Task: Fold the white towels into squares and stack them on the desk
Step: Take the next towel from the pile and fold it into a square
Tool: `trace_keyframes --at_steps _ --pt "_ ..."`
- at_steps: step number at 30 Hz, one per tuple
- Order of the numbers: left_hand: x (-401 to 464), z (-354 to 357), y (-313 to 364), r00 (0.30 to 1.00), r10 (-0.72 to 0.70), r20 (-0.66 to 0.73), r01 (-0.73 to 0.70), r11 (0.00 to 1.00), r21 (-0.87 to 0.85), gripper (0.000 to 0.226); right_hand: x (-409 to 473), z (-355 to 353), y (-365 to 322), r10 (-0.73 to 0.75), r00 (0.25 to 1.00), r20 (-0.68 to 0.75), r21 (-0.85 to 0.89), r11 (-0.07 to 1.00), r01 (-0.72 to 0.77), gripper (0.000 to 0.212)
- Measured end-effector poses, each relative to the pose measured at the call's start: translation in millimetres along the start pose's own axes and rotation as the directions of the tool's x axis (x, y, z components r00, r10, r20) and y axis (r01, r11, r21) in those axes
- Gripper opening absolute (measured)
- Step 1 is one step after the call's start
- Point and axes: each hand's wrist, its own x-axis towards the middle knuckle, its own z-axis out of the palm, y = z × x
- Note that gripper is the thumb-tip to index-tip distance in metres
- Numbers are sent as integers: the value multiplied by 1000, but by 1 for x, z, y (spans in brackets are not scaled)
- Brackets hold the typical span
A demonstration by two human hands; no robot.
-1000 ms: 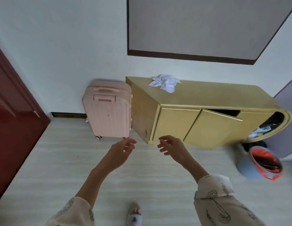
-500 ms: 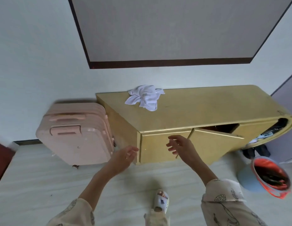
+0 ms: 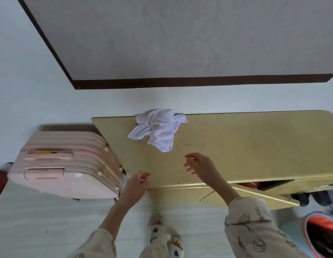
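Observation:
A crumpled heap of white towels (image 3: 158, 128) lies at the back left of the yellow desk top (image 3: 245, 146), against the wall. My right hand (image 3: 201, 167) hovers over the desk a little in front of the heap, fingers loosely spread and holding nothing. My left hand (image 3: 136, 185) hangs at the desk's front left corner, fingers relaxed and empty. Neither hand touches the towels.
A pink suitcase (image 3: 65, 164) stands on the floor against the desk's left end. A desk door (image 3: 254, 197) hangs ajar at the front right. A blue and orange bag (image 3: 318, 237) sits on the floor at the right. My slippered feet (image 3: 165, 237) are below.
I have stepped closer, so the desk now fills the middle of the view. Both hands have risen from in front of the desk's doors to above its top edge.

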Motion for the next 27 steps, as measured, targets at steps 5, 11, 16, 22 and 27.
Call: trace_keyframes --at_steps 5,11,16,22,27 --pt "92 3 29 999 -32 -42 35 998 60 31 63 -16 4 41 999 8 -18 999 -41 14" --pt "189 11 50 998 -4 56 -2 995 97 40 131 -31 4 139 990 3 -21 990 -139 13" --pt "245 21 50 1000 -13 -5 14 982 188 48 172 -36 5 181 983 8 -43 983 -180 14" --pt "262 24 47 1000 -10 -20 19 847 531 19 197 -34 9 171 984 52 -156 974 -161 21" --pt "242 1 96 926 376 44 -363 849 385 23 223 -32 -9 -2 968 250 -415 903 109 55"
